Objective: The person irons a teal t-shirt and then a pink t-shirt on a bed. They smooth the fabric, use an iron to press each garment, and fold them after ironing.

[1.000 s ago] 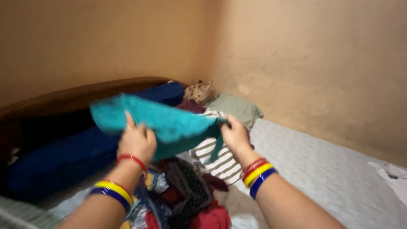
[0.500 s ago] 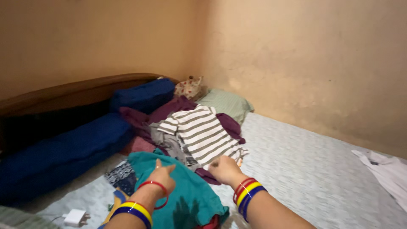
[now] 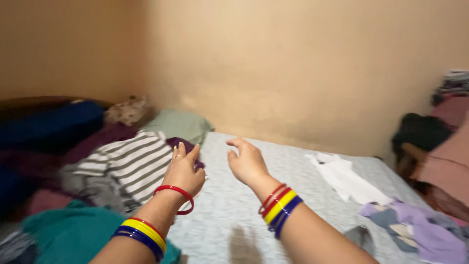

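- L hand [image 3: 183,171]: mine, fingers loose, holding nothing, just off striped top [image 3: 128,165], bed's left edge.
- R hand [image 3: 247,161]: spread, empty, above bare sheet [image 3: 273,195], mid-bed.
- Teal cloth [image 3: 73,232]: lies near-left corner.
- Step, I reckon: between garments; next needs reach + firm pinch.

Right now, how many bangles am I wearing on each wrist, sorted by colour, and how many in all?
Left hand: red bangle 1, yellow bangle 1, blue bangle 1.
Right hand: red bangles 2, yellow bangle 1, blue bangle 1.
By colour: red 3, yellow 2, blue 2.
Total: 7, as far as the blur allows.
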